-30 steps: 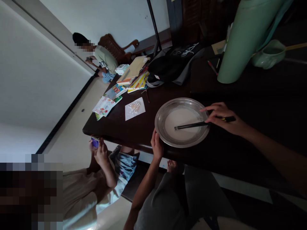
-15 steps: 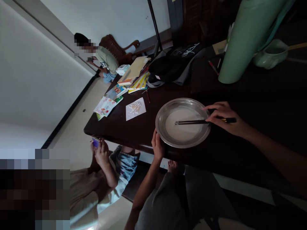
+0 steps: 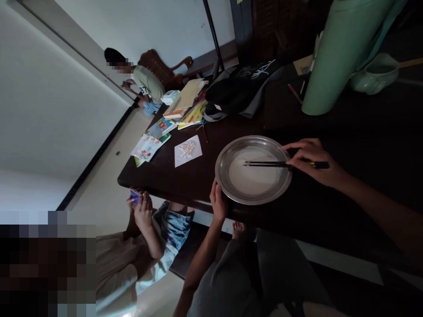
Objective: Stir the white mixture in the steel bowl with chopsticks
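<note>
A round metal bowl (image 3: 222,180) with a wide rim stands on the dark table, near its front edge. Whitish liquid (image 3: 253,180) covers its bottom. My left hand (image 3: 218,202) grips the rim at the bowl's near left side, with the fingers partly hidden under it. In my right hand (image 3: 309,159) is a pair of dark chopsticks (image 3: 267,164), pinched at the bowl's right rim. They lie almost level across the bowl, and their tips touch the whitish liquid near its middle.
Cotton swabs lie on a white paper (image 3: 188,151) left of the bowl. Behind are books (image 3: 188,105), a black bag (image 3: 234,90), a green cylinder (image 3: 333,66) and a green pot (image 3: 376,77). One person sits close at left holding a phone (image 3: 135,196); another sits farther back.
The chopsticks have shifted slightly right and their tips a little up in the picture, with my right hand. My left hand keeps its hold on the rim.
</note>
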A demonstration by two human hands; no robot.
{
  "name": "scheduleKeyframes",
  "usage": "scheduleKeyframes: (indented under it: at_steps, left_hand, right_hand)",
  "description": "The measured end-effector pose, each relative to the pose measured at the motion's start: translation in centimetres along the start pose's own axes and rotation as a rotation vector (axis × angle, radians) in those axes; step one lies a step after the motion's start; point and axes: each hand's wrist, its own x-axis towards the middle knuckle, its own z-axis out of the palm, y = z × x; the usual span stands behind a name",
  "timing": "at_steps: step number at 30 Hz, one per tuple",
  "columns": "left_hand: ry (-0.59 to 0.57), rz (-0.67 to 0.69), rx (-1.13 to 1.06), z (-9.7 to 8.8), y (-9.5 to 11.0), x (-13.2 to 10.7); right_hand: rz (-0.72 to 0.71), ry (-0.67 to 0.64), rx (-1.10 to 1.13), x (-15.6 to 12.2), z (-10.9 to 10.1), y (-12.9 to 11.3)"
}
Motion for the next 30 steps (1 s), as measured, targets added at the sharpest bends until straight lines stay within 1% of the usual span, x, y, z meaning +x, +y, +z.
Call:
scheduleKeyframes:
  at_steps: [3,4,5,7,9,11,12,14,16,17,18,20,22,24,25,27,30]
  left_hand:
    - [0.003,0.003,0.009,0.1,0.2,0.0]
    - [0.004,0.0,0.003,0.1,0.2,0.0]
    - [0.003,-0.004,-0.004,0.1,0.1,0.0]
    - [0.0,-0.009,-0.017,0.1,-0.1,0.0]
    - [-0.004,-0.007,-0.022,0.1,-0.1,0.0]
    - [-0.008,-0.002,-0.016,0.1,-0.1,0.0]
    - [-0.006,-0.002,-0.013,0.1,0.0,0.0]
    - [0.0,-0.008,-0.011,0.2,0.2,0.0]
    - [0.005,-0.011,-0.01,0.3,0.4,0.0]
    - [0.008,-0.008,-0.005,0.3,0.4,0.0]
    - [0.01,-0.004,0.003,0.3,0.5,0.0]
    - [0.016,0.001,0.016,0.3,0.5,0.0]
    - [0.016,0.002,0.018,0.3,0.5,0.0]
    - [0.012,0.004,0.018,0.2,0.4,0.0]
    - [0.009,0.005,0.019,0.2,0.4,0.0]
    - [0.001,0.007,0.016,0.2,0.3,0.0]
    - [-0.01,0.006,0.004,0.2,0.2,0.0]
  right_hand:
    - [0.047,0.119,0.059,0.3,-1.0,0.1]
    - [0.059,0.137,0.097,0.3,-1.2,0.1]
    - [0.069,0.128,0.132,0.3,-1.2,0.2]
    - [0.075,0.05,0.161,0.1,-0.8,0.2]
    - [0.063,-0.045,0.123,-0.1,0.0,0.3]
    - [0.041,-0.078,0.064,-0.2,0.4,0.4]
    - [0.035,-0.062,0.039,-0.1,0.4,0.4]
    - [0.041,0.019,0.017,0.1,-0.2,0.5]
    - [0.05,0.098,0.045,0.3,-0.8,0.6]
    - [0.051,0.115,0.073,0.3,-1.1,0.6]
    - [0.051,0.11,0.101,0.3,-1.2,0.6]
    - [0.039,0.048,0.133,0.2,-0.9,0.5]
    - [0.025,-0.029,0.106,0.0,-0.3,0.4]
    - [0.012,-0.062,0.042,-0.1,0.1,0.4]
    - [0.009,-0.052,0.011,0.0,0.1,0.4]
    - [0.018,0.019,-0.021,0.1,-0.3,0.4]
    - [0.041,0.139,0.034,0.3,-1.1,0.2]
